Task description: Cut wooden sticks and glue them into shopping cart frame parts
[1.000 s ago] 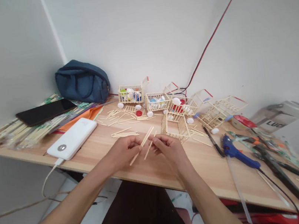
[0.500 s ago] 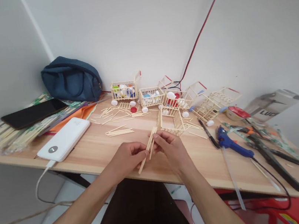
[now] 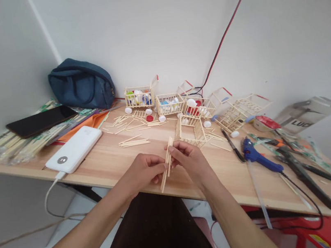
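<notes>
Both hands grip a few thin wooden sticks (image 3: 165,178) just above the table's front edge. My left hand (image 3: 147,170) pinches them lower down between thumb and fingers. Higher up, my right hand (image 3: 188,160) holds their top ends, thumb on the near side. The sticks lie side by side, tilted, and their exact number is hard to make out. Right behind my right hand stands an open stick frame (image 3: 193,130). A small pile of cut sticks (image 3: 134,142) lies on the table beyond my left hand.
Small stick carts (image 3: 139,98) with bottle-cap wheels line the wall. To the right lie a black pen (image 3: 232,146), a blue glue gun (image 3: 260,156) and black cutting tools (image 3: 307,177). A white power bank (image 3: 76,149), a phone (image 3: 40,121) and a blue pouch (image 3: 81,84) occupy the left.
The view has shifted slightly, so the whole scene sits a little further right. Both hands keep hold of the sticks, which now stand a little steeper and closer together.
</notes>
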The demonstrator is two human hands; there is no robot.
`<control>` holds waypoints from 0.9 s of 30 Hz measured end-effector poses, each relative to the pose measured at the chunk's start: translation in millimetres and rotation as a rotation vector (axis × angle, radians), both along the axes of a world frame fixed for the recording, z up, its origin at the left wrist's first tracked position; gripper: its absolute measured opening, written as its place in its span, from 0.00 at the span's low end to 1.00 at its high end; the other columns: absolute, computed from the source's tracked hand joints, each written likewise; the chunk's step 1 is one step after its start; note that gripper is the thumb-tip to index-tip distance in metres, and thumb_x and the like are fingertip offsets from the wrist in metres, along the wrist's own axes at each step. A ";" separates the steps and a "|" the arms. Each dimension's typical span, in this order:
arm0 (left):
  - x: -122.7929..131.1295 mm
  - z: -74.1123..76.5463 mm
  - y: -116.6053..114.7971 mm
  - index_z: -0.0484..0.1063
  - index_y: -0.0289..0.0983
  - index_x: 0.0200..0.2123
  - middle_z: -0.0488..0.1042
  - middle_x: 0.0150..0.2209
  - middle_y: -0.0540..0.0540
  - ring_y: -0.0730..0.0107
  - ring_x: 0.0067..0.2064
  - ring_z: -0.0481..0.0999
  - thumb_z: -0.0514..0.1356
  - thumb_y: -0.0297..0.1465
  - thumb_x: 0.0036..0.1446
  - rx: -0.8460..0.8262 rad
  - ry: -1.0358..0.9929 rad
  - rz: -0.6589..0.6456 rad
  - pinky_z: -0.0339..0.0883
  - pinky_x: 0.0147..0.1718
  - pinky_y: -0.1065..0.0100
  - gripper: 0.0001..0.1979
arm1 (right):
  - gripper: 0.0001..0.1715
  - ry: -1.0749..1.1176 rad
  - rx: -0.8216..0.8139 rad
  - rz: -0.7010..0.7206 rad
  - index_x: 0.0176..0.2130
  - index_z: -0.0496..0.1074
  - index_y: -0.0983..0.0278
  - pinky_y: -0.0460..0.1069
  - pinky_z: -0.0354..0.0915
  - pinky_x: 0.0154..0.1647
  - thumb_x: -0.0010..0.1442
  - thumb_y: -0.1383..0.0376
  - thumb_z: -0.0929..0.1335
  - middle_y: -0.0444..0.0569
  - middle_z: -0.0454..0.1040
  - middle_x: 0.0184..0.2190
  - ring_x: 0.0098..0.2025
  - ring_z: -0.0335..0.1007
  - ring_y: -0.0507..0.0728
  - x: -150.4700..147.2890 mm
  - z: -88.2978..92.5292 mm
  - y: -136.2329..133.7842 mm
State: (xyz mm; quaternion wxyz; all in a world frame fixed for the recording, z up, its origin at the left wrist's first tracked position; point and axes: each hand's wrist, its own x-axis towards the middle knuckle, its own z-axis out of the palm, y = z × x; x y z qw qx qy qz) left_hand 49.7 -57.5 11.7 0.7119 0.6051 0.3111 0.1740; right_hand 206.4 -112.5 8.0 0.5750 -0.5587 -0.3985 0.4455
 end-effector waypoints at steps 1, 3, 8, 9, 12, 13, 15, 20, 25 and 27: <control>-0.6 -0.5 0.8 0.75 0.31 0.26 0.68 0.19 0.51 0.81 0.21 0.61 0.63 0.35 0.49 -0.012 0.002 -0.013 0.52 0.21 0.76 0.12 | 0.17 -0.003 -0.009 0.018 0.30 0.73 0.63 0.46 0.65 0.26 0.49 0.52 0.73 0.40 0.68 0.21 0.22 0.64 0.49 1.0 0.8 -0.1; -1.2 -1.9 2.6 0.75 0.30 0.26 0.70 0.20 0.49 0.81 0.21 0.62 0.64 0.36 0.49 -0.044 -0.004 -0.038 0.54 0.21 0.76 0.12 | 0.17 -0.011 -0.030 0.049 0.29 0.73 0.64 0.46 0.65 0.25 0.49 0.52 0.73 0.40 0.69 0.20 0.22 0.64 0.49 2.8 2.0 -0.5; -0.7 -8.2 5.2 0.76 0.31 0.26 0.75 0.25 0.44 0.80 0.23 0.64 0.64 0.35 0.50 -0.110 -0.048 -0.077 0.57 0.23 0.76 0.11 | 0.18 -0.024 -0.068 0.073 0.28 0.72 0.64 0.44 0.63 0.24 0.49 0.52 0.74 0.40 0.70 0.20 0.21 0.64 0.48 3.2 4.1 -1.5; -0.5 -9.3 5.0 0.76 0.31 0.27 0.76 0.25 0.45 0.80 0.23 0.65 0.64 0.35 0.50 -0.118 -0.052 -0.076 0.58 0.23 0.76 0.11 | 0.18 -0.027 -0.071 0.072 0.27 0.72 0.64 0.44 0.63 0.23 0.48 0.52 0.74 0.40 0.70 0.19 0.21 0.64 0.48 2.8 4.6 -1.6; -0.6 -10.4 3.2 0.77 0.32 0.28 0.77 0.26 0.44 0.79 0.24 0.66 0.64 0.35 0.50 -0.138 -0.061 -0.083 0.59 0.23 0.77 0.11 | 0.18 -0.058 -0.066 0.048 0.25 0.71 0.64 0.45 0.63 0.24 0.48 0.53 0.74 0.39 0.69 0.18 0.20 0.64 0.48 2.5 6.7 -1.2; -0.8 -10.0 2.3 0.77 0.32 0.28 0.77 0.27 0.44 0.79 0.25 0.67 0.64 0.36 0.51 -0.141 -0.061 -0.087 0.60 0.24 0.77 0.11 | 0.18 -0.067 -0.064 0.037 0.24 0.70 0.64 0.45 0.63 0.24 0.48 0.53 0.74 0.39 0.68 0.17 0.20 0.64 0.48 2.9 7.4 -0.8; -1.6 -8.1 0.8 0.77 0.31 0.27 0.78 0.27 0.43 0.78 0.25 0.68 0.64 0.38 0.52 -0.143 -0.051 -0.093 0.61 0.25 0.76 0.13 | 0.18 -0.072 -0.067 0.031 0.24 0.70 0.64 0.45 0.64 0.25 0.48 0.54 0.74 0.40 0.69 0.18 0.21 0.64 0.48 4.4 8.5 0.1; -3.7 -2.5 0.0 0.77 0.31 0.25 0.79 0.27 0.42 0.80 0.24 0.67 0.63 0.38 0.53 -0.120 0.010 -0.086 0.60 0.25 0.77 0.14 | 0.17 -0.052 -0.093 0.085 0.26 0.71 0.65 0.44 0.65 0.27 0.50 0.54 0.73 0.40 0.70 0.21 0.23 0.66 0.48 8.2 6.1 1.6; -4.3 -2.5 -1.1 0.77 0.31 0.26 0.79 0.26 0.42 0.79 0.23 0.65 0.61 0.38 0.55 -0.097 0.029 -0.089 0.57 0.22 0.77 0.15 | 0.17 -0.035 -0.099 0.097 0.26 0.72 0.65 0.44 0.64 0.27 0.50 0.53 0.73 0.40 0.70 0.21 0.24 0.65 0.48 10.1 0.4 3.0; -4.5 -2.9 -1.8 0.77 0.31 0.28 0.79 0.26 0.42 0.79 0.23 0.65 0.60 0.39 0.56 -0.088 0.017 -0.093 0.57 0.22 0.77 0.16 | 0.17 -0.023 -0.095 0.092 0.26 0.72 0.65 0.44 0.64 0.27 0.50 0.53 0.74 0.40 0.70 0.21 0.24 0.66 0.48 11.3 -0.2 4.0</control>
